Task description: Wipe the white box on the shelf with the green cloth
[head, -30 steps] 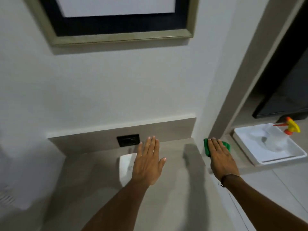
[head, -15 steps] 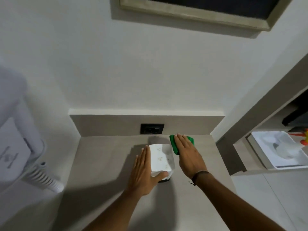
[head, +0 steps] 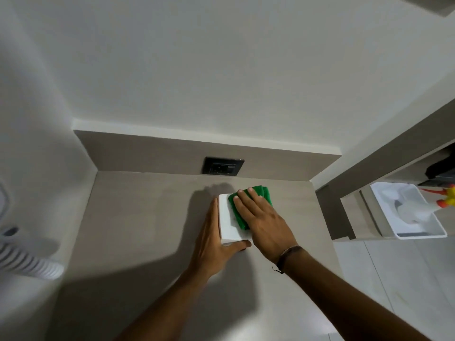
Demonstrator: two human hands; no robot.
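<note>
A small white box (head: 227, 221) sits on the grey-brown shelf (head: 147, 217), a little in front of the back wall. My left hand (head: 211, 244) lies along the box's left side with the thumb hooked around its near edge, steadying it. A folded green cloth (head: 263, 194) lies on top of the box and hangs past its far right side. My right hand (head: 262, 217) presses flat on the cloth, fingers pointing away from me, and covers most of the box's top.
A black wall socket (head: 222, 166) sits in the backsplash just behind the box. To the right, on a lower ledge, stands a white tray (head: 418, 236) holding a spray bottle (head: 443, 196) with an orange and yellow nozzle. A white ribbed hose (head: 27, 262) lies at the left edge.
My right hand has slid the green cloth from the shelf beside the box onto the box's top. My left hand stays against the box's left side. The view has tilted down and closer.
</note>
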